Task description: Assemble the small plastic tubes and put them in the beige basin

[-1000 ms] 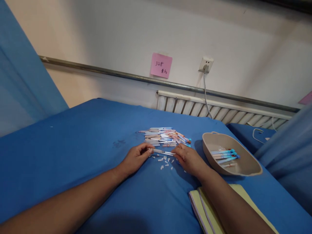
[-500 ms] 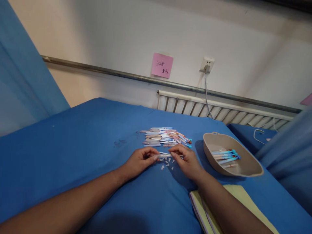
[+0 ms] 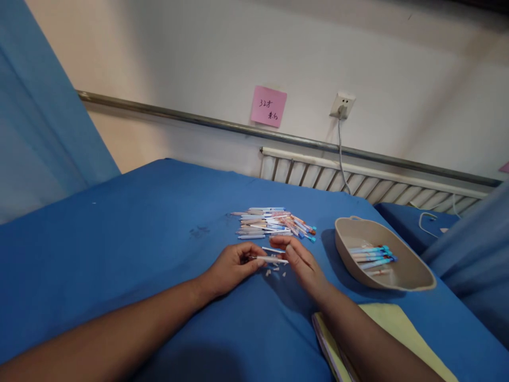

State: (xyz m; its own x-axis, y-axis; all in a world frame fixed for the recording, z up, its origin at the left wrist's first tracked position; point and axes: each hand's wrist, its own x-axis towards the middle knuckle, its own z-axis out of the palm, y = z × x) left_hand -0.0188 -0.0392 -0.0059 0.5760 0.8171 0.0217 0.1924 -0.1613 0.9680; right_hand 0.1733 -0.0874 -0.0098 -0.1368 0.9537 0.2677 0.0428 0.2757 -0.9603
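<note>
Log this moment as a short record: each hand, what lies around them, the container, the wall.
Left hand: pinches a slim white pen
Right hand: by the pen's far end, contact unclear
Beyond hands: pile of pens
Below hands: small white pieces scattered on blue cloth
Container: beige basket at right, several pens inside
Under right forearm: folded yellow-green fabric
Wall: pink note, socket with plug

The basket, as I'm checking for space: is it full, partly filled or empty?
Partly filled: several pens lie inside the basket, and its bare inside shows to their right.
</note>
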